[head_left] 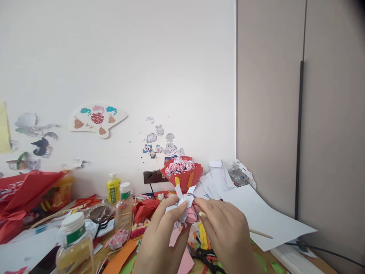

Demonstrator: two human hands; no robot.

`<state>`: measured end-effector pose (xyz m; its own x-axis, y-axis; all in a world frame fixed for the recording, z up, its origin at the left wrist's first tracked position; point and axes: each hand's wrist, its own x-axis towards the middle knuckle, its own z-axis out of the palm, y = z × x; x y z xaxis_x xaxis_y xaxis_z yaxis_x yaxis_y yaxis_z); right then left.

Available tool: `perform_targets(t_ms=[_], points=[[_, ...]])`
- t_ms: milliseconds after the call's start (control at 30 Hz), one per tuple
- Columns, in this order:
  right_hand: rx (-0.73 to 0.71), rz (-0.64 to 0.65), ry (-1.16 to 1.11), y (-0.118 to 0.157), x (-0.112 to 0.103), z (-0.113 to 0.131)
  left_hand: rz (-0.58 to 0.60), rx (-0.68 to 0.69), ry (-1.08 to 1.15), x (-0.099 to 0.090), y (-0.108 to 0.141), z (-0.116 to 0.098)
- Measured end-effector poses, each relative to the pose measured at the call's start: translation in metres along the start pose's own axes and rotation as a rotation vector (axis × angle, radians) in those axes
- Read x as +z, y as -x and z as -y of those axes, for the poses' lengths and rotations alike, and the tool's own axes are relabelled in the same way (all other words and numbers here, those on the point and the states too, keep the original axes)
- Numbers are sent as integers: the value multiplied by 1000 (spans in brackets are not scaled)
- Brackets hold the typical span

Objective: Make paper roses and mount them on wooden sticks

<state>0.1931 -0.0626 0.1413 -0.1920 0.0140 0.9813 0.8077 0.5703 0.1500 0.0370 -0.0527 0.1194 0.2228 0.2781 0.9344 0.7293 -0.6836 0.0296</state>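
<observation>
Over the middle of the table, my left hand [167, 232] is closed round a folded paper flower [191, 215], white on top with pink below. White strips stick up from it. My right hand [225, 224] meets its right side with thumb and fingertips pinched at the paper. A thin wooden stick [261, 233] passes through the right hand, one end out by the fingers and the other beyond the back of the hand. Part of the flower is hidden by the fingers. Below the hands lie pink paper [186, 262] and black scissors [205, 254].
A red-wrapped paper bouquet [186, 182] stands behind the hands by the wall. Clear jars with white lids [73, 222] and a yellow bottle [113, 188] stand left. White sheets [273, 217] lie right. A finished-looking paper rose [119, 239] rests near orange paper [121, 258].
</observation>
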Motion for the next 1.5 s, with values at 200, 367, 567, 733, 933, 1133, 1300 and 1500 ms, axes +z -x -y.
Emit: perform_targets(t_ms=[200,367,567,733,933,1133,1300,1500], points=[[30,-27,21,0,-2,0,8,-3,-14,-1,0,-1],[24,-25,29,0,-1,1,1,-1,-32,-2,0,0],[26,9,1,-1,-2,1,-16,12,-34,-1,0,2],[5,6,11,-1,-3,0,-12,24,-39,0,-2,0],[-3,7,24,0,-3,0,-5,32,-30,-1,-4,-2],[11,10,8,0,-2,0,-2,54,-54,0,-3,-1],[15,3,10,1,-1,1,-1,55,-67,0,-1,0],[9,24,26,1,0,1,3,32,-46,1,-1,0]])
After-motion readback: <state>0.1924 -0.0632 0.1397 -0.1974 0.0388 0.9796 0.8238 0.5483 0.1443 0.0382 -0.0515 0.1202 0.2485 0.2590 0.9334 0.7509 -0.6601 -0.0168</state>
